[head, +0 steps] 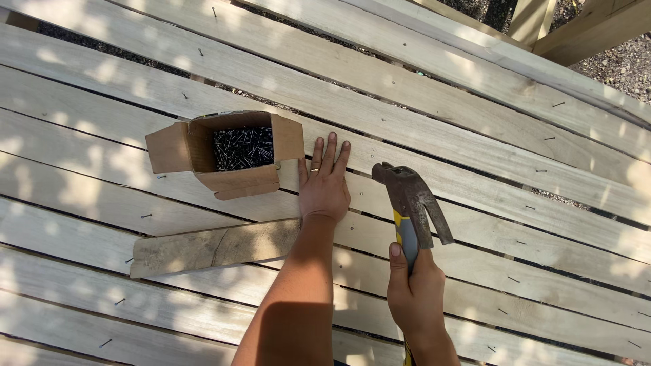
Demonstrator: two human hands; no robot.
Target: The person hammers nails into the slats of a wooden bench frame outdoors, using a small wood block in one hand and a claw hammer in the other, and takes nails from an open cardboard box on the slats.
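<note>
My left hand (324,181) lies flat, fingers together, palm down on a pale wooden plank (475,163), just right of an open cardboard box (237,181) full of dark nails (243,147). A ring is on one finger. My right hand (415,288) grips the yellow and grey handle of a claw hammer (410,196). The rusty hammer head is raised above the planks, right of the left hand, with its claw pointing down to the right.
Long pale planks run side by side with narrow gaps, many with nails sticking up partly driven (145,216). A short loose board (210,248) lies across them below the box. Timber posts (576,27) and gravel (620,64) show at top right.
</note>
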